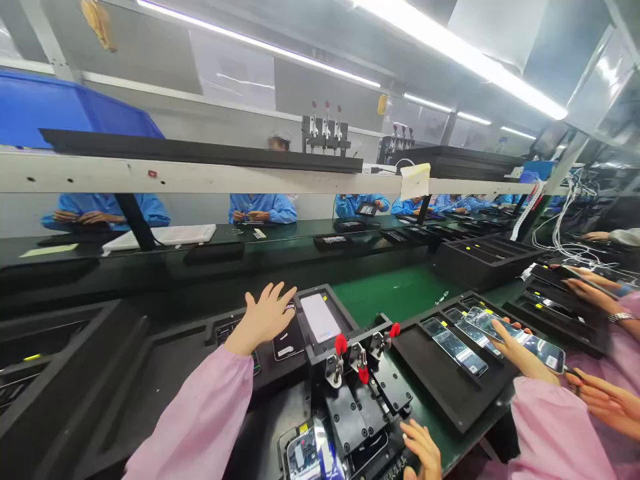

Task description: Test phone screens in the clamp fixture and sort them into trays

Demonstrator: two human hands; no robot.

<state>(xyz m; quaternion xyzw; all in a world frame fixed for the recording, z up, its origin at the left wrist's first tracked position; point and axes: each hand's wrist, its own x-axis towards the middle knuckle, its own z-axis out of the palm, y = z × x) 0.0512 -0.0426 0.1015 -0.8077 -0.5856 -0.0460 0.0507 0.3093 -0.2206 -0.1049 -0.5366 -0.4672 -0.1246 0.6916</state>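
From my remote seat: the step in hand looks, to me, like a moment between holds, the left hand [265,319] over the phones and the right hand [423,448] down at the clamp fixture [350,425]. A pick by the left would call for drawing the fingers in around one phone's edges without dragging its neighbour. Grip, left: fingers splayed wide, palm down, nothing seen held. It hangs over the dark phone [291,338], partly covering it; contact I cannot tell. White-faced phone [320,319] lies just beside, in a black tray [342,311] behind the fixture. Grip, right: fingers loosely bent, parted from the thumb, no object seen between; lower hand runs out of frame. It sits at the fixture's right side, touch uncertain. Middle red clamp tip [363,375] stands lower than the other two. A phone under glossy film [306,457] lies at the fixture's near left. Farther right, a co-worker's hand [525,358] holds another phone [539,351] beside a second tray [421,361].
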